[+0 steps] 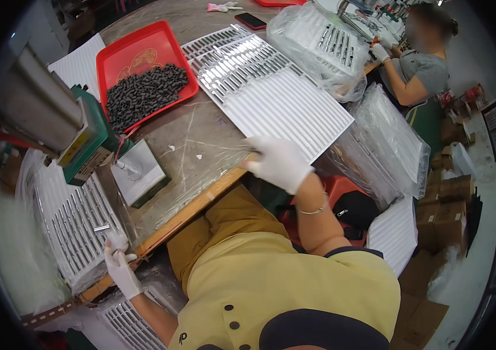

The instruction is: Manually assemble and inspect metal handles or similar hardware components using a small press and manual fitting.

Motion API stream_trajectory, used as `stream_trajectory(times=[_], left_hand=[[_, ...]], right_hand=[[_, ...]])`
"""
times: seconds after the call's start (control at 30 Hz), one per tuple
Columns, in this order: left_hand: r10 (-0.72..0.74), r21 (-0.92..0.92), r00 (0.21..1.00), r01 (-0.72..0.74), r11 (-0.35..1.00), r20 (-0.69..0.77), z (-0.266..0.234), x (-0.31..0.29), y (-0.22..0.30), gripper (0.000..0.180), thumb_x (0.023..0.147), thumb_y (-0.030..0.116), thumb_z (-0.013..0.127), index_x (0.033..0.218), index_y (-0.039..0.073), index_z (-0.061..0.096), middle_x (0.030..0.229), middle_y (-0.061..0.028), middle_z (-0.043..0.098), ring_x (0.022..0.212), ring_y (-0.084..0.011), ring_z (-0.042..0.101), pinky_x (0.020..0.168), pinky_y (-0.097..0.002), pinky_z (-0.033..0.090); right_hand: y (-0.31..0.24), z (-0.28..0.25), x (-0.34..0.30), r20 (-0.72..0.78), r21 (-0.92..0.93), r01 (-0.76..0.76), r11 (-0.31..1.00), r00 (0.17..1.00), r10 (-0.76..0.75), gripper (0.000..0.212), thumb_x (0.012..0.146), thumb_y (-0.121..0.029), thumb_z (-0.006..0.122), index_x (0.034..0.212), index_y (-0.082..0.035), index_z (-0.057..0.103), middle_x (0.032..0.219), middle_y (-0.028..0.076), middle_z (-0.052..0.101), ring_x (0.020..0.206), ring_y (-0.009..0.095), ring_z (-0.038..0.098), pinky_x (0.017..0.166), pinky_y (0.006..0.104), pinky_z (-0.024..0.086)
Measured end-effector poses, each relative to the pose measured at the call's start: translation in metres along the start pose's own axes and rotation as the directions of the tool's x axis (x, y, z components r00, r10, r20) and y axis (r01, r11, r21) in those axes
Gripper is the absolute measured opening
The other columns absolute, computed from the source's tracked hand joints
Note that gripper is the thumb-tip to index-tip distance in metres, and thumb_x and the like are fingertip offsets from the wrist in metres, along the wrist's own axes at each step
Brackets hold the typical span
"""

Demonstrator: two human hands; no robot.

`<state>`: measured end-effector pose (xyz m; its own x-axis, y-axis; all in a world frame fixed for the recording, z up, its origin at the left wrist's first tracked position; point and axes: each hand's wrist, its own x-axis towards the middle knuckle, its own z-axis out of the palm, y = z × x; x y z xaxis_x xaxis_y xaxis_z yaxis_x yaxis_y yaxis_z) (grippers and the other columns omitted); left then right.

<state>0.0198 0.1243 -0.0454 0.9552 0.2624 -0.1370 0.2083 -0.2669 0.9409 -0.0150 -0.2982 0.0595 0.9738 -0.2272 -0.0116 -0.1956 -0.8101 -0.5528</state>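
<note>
My left hand [121, 269], in a white glove, is at the near end of a white ridged tray [70, 213] with rows of silver metal tubes. Its thumb and fingers are apart. Just beyond the fingertips a short silver tube [102, 227] lies crosswise over the rows. My right hand [280, 164], also gloved, is over the table's front edge, beside the near corner of a larger white ridged tray [289, 108]. Its fingers are blurred, so their grip cannot be made out. Silver tubes [230, 64] fill the far part of that larger tray.
A red tray [137, 44] holds a heap of small black pieces [143, 93]. A green bench machine [87, 137] with a metal block [137, 169] stands at the left. Plastic-wrapped trays [385, 140] are at the right. Another person [417, 64] works at the far right.
</note>
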Motion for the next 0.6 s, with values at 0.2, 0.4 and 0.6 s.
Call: stream_trajectory(times=[0.2, 0.4, 0.6], left_hand=[[0.177, -0.021, 0.94, -0.191, 0.981, -0.293, 0.02, -0.016, 0.009, 0.03, 0.095, 0.006, 0.049, 0.124, 0.002, 0.05, 0.071, 0.0013, 0.047, 0.054, -0.0015, 0.036, 0.047, -0.0157, 0.028], [0.327, 0.599, 0.906, -0.109, 0.793, -0.268, -0.013, 0.016, 0.023, 0.03, 0.091, 0.01, 0.054, 0.12, 0.0, 0.056, 0.111, -0.0102, 0.062, 0.088, -0.0207, 0.059, 0.081, -0.0309, 0.046], [0.232, 0.641, 0.968, -0.121, 0.758, -0.091, -0.036, 0.034, -0.001, 0.035, 0.089, 0.005, 0.054, 0.122, -0.005, 0.052, 0.118, -0.0163, 0.06, 0.109, -0.0237, 0.058, 0.094, -0.0311, 0.043]], right_hand=[[0.08, -0.023, -0.047, 0.064, -0.24, -0.167, 0.956, 0.98, 0.187, 0.059, 0.066, -0.037, 0.078, 0.114, -0.007, 0.062, 0.098, 0.016, 0.066, 0.092, 0.032, 0.064, 0.079, 0.0395, 0.05], [0.139, -0.051, 0.019, -0.32, 0.195, -0.169, 0.966, 0.92, 0.225, 0.022, 0.076, -0.021, 0.069, 0.095, -0.008, 0.069, 0.077, 0.017, 0.066, 0.077, 0.031, 0.064, 0.069, 0.0367, 0.049], [0.244, -0.066, 0.156, -0.401, -0.246, -0.522, 0.817, 0.822, 0.405, 0.037, 0.083, -0.032, 0.051, 0.109, -0.01, 0.066, 0.108, 0.02, 0.064, 0.104, 0.037, 0.06, 0.09, 0.0444, 0.046]])
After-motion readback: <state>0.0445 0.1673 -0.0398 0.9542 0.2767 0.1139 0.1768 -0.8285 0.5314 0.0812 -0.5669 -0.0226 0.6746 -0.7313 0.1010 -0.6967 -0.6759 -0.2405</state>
